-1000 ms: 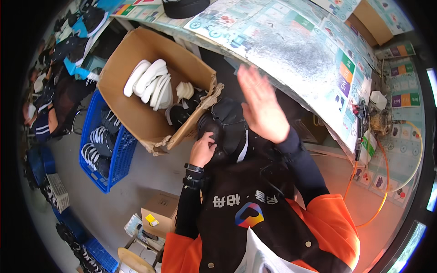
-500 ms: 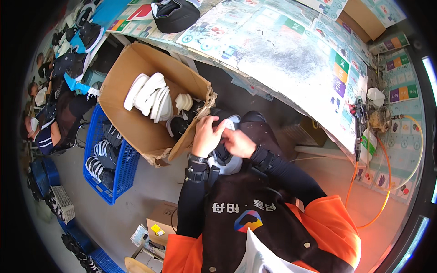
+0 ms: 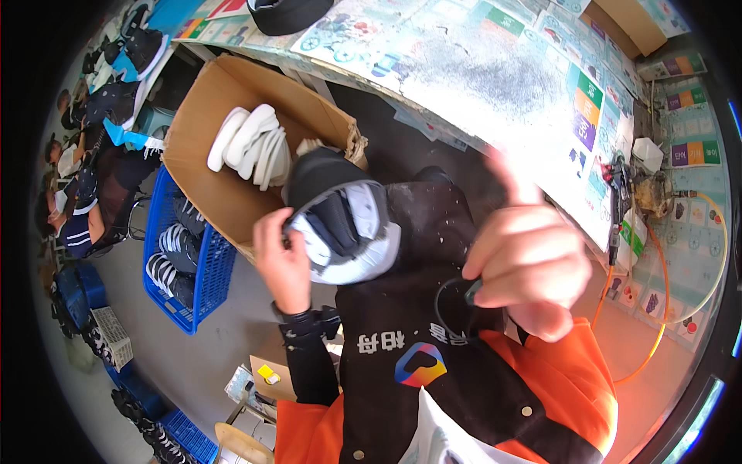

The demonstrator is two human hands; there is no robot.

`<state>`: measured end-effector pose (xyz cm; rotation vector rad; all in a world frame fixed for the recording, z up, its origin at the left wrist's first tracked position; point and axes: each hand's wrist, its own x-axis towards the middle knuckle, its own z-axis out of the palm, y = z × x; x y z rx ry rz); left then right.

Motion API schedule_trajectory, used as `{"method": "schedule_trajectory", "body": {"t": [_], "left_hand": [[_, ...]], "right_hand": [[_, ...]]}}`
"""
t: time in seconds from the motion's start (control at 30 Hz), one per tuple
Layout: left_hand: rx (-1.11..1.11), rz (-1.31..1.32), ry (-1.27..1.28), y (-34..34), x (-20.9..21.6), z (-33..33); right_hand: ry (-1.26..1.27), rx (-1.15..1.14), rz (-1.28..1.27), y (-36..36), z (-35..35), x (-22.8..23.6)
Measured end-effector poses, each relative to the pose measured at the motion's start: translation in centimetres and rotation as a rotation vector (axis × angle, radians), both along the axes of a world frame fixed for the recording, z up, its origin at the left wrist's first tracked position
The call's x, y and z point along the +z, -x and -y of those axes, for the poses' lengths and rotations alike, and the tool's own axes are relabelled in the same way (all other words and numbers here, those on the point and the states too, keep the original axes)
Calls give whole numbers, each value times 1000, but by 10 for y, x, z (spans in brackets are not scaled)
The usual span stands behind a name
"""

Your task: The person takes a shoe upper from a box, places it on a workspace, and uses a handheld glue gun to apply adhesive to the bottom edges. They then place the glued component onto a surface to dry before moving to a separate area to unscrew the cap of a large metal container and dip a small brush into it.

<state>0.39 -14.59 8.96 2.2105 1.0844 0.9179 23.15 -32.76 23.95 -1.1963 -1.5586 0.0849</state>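
Observation:
A cap-like piece (image 3: 352,271), black outside with a white inside and a dark band across its opening, rests on my lap, tilted toward me. My left hand (image 3: 282,259) is closed on its left edge, the fingertips curled over the rim. Raised to the right, apart from the piece, my right hand (image 3: 529,263) is blurred; its index finger points up and the other fingers are curled. A small dark object (image 3: 472,292) with a thin dark loop sticks out below these fingers; its kind is hard to make out.
Beside my left arm stands a cardboard box (image 3: 197,116) with several white curved pieces (image 3: 251,143). Left of it is a blue basket (image 3: 193,313) of black-and-white items. A worktable (image 3: 464,85) runs ahead, bearing a black piece (image 3: 290,17). Hoses (image 3: 666,278) hang at right.
My hands were together over the piece and are now apart. The right has risen to the right; the left has shifted left. The piece is turned so its opening shows.

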Motion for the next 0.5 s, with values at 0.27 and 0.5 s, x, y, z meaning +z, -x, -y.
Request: {"method": "schedule_trajectory", "body": {"t": [0.27, 0.5], "left_hand": [[-135, 84, 327, 22, -11, -31], [-248, 67, 464, 38, -37, -23]], "right_hand": [[452, -39, -18, -19, -71, -151], [572, -27, -348, 0, -86, -233]]}}
